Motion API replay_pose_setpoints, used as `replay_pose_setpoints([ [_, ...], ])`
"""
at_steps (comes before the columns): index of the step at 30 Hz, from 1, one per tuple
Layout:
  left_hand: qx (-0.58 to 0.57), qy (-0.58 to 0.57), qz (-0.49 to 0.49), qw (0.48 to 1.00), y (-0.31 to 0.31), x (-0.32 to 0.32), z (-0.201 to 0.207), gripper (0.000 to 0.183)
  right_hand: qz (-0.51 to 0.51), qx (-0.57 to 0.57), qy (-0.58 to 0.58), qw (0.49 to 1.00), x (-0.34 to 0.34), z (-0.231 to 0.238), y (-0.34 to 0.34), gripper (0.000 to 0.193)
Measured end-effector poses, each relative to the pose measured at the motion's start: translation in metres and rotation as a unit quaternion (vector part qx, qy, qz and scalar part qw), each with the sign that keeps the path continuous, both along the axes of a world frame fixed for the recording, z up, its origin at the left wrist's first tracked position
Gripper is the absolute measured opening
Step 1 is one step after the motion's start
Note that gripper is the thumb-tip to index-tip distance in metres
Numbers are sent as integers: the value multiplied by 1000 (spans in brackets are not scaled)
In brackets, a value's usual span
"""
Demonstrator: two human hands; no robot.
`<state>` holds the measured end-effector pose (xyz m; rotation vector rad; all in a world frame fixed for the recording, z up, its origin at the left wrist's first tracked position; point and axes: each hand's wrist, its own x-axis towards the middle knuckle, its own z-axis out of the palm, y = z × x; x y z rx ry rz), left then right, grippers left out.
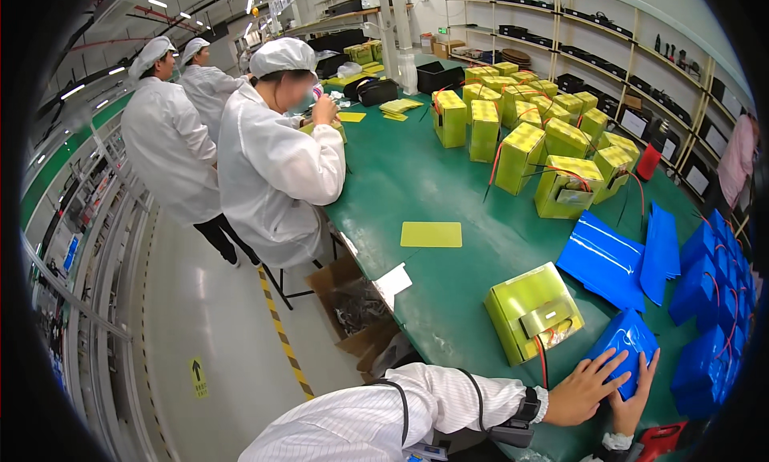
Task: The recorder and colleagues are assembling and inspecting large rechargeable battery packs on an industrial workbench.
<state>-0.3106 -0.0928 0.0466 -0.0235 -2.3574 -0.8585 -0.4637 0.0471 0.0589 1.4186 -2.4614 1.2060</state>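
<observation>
A battery pack in glossy blue wrap [626,338] stands on the green table at the lower right, between my two hands. My left hand [581,390] lies along its near left side, with the fingers spread over the wrap. On the opposite side, my right hand [638,388] presses against the pack, its fingers pointing up the wrap. Just left of them sits a yellow-green battery pack [521,302] with a small plate on its face and red wires at the bottom. Flat blue wrap sleeves [601,258] lie beyond the blue pack.
Several yellow-green packs with wires [521,154] crowd the table's far right. Blue packs [698,298] are stacked at the right edge. A yellow sheet [431,235] lies mid-table. A red tool [661,439] is near my right wrist. A co-worker [276,166] sits along the left edge.
</observation>
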Motion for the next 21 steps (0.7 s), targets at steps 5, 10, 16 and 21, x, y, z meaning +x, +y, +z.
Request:
replay_pose_setpoints([
  [5, -4, -1, 42, 999, -15, -7, -1, 69, 13, 5, -8, 1000, -2, 3, 2, 95],
  [10, 86, -8, 18, 996, -32, -20, -18, 68, 16, 12, -14, 1000, 2, 9, -1, 93],
  [16, 102, -57, 8, 993, -36, -19, -15, 77, 21, -3, -24, 999, 2, 9, 2, 89],
  [21, 80, -66, 12, 995, -50, -7, -3, 66, 17, 2, -13, 1000, 10, 15, -5, 86],
])
